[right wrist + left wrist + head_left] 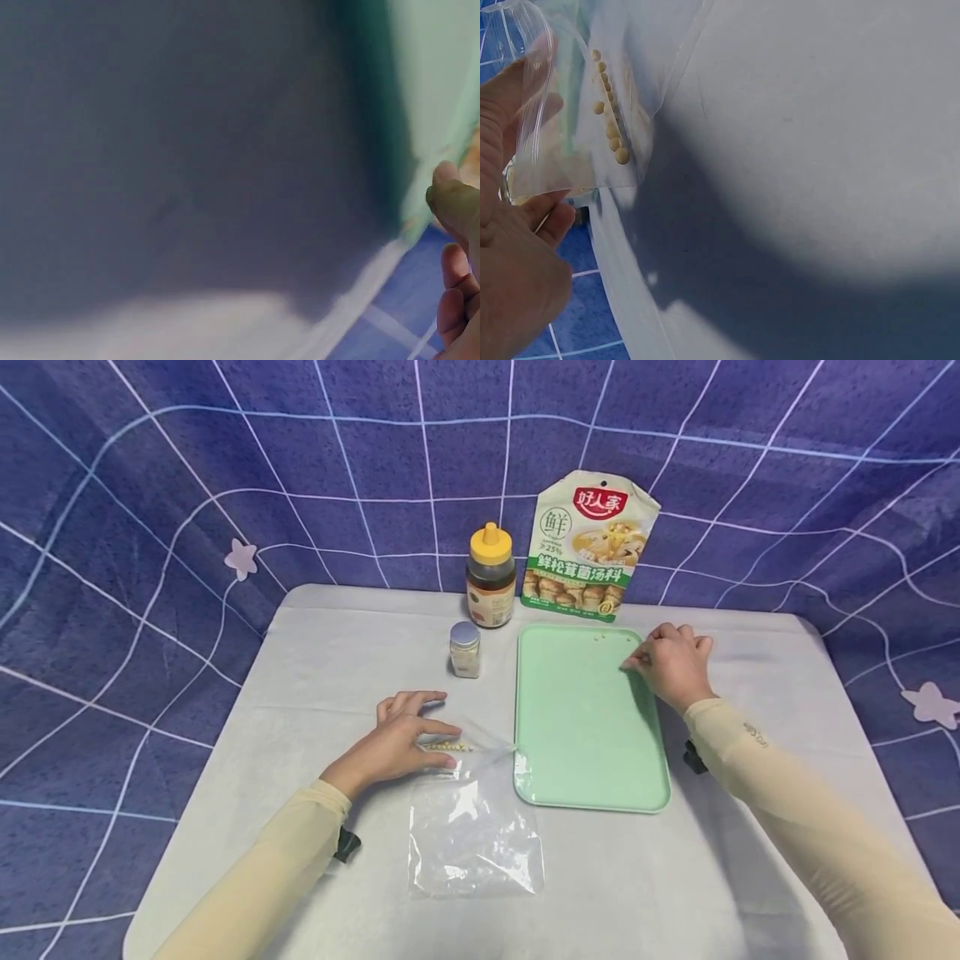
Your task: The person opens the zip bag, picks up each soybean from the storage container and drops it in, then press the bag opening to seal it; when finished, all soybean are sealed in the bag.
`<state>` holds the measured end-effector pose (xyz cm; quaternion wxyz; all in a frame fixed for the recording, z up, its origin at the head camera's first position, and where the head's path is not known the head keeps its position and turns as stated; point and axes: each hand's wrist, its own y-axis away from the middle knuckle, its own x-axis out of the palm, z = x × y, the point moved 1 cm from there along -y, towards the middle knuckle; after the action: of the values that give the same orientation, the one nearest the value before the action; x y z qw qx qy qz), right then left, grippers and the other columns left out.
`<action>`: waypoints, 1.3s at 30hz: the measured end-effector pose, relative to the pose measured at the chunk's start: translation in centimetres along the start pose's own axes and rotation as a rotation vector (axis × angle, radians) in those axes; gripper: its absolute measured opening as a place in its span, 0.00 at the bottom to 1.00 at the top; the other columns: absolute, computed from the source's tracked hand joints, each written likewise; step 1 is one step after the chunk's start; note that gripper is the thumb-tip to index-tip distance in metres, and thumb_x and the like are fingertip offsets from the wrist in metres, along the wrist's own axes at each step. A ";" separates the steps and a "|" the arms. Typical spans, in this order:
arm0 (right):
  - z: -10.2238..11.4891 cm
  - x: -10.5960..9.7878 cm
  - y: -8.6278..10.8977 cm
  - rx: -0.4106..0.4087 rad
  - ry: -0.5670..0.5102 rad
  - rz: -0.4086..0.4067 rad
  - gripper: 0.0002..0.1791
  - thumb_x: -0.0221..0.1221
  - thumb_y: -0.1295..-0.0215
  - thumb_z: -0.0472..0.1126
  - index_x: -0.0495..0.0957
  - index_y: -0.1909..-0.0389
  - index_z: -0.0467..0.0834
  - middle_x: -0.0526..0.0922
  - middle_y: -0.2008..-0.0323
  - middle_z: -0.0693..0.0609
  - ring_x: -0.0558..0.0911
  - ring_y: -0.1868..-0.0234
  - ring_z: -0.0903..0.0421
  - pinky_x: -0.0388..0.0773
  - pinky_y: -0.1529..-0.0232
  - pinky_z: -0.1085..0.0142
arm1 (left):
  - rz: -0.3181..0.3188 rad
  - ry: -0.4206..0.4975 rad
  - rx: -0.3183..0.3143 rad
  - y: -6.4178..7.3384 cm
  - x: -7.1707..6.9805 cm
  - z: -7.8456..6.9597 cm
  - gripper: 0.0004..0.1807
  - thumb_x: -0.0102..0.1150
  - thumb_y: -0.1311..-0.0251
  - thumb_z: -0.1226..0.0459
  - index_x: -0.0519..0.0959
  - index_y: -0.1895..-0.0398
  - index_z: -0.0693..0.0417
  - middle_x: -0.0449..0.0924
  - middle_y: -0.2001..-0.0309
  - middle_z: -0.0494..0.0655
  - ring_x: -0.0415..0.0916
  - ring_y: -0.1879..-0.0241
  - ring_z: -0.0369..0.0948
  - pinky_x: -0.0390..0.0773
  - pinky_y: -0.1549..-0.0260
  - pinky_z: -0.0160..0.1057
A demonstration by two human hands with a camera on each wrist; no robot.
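Observation:
My left hand (393,743) holds a clear plastic bag (476,843), thumb and fingers on either side of its upper end. Inside, near those fingers, lie several pale yellow soybeans (450,747). The left wrist view shows the soybeans (613,131) lined up in a fold of the bag (641,142). Over the right side of the light green tray (588,727) is my right hand (675,664), thumb and forefinger tips brought close together. Whether a bean sits between those tips is hidden. A few loose soybeans (600,637) lie at the tray's far edge.
Behind the tray a white and green food pouch (588,547) leans on the blue cloth backdrop. A dark bottle with a yellow cap (491,577) stands beside it. Nearer is a small jar with a grey lid (465,650). The bag overlaps the tray's left edge.

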<state>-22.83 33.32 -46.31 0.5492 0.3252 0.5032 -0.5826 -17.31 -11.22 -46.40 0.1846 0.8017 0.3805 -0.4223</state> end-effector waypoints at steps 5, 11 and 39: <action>8.5 -1.1 1.2 -0.178 -0.265 0.026 0.07 0.76 0.45 0.44 0.90 0.69 0.48 0.82 0.56 0.48 0.72 0.51 0.45 0.53 0.49 0.41 | 0.014 -0.004 0.002 -0.3 0.0 -0.1 0.25 0.77 0.49 0.47 0.87 0.46 0.41 0.61 0.27 0.55 0.53 0.31 0.51 0.40 0.35 0.60; 19.6 -1.6 2.7 -0.471 -0.410 0.180 0.07 0.75 0.45 0.51 0.91 0.67 0.55 0.80 0.57 0.59 0.70 0.54 0.56 0.56 0.49 0.49 | -0.005 -0.034 -0.002 -0.6 -0.3 -0.3 0.26 0.77 0.49 0.46 0.87 0.47 0.40 0.61 0.27 0.54 0.53 0.31 0.52 0.41 0.36 0.60; 0.0 -1.6 -3.3 0.171 -0.231 -0.078 0.13 0.73 0.39 0.48 0.91 0.60 0.43 0.82 0.58 0.42 0.71 0.52 0.38 0.53 0.52 0.37 | 0.000 0.013 0.003 -0.2 0.1 0.1 0.26 0.77 0.49 0.47 0.87 0.46 0.41 0.60 0.26 0.54 0.52 0.30 0.51 0.40 0.35 0.59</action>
<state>-25.76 33.47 -44.03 0.5507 0.2819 0.3976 -0.6776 -17.46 -11.11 -46.50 0.1809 0.8047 0.3813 -0.4176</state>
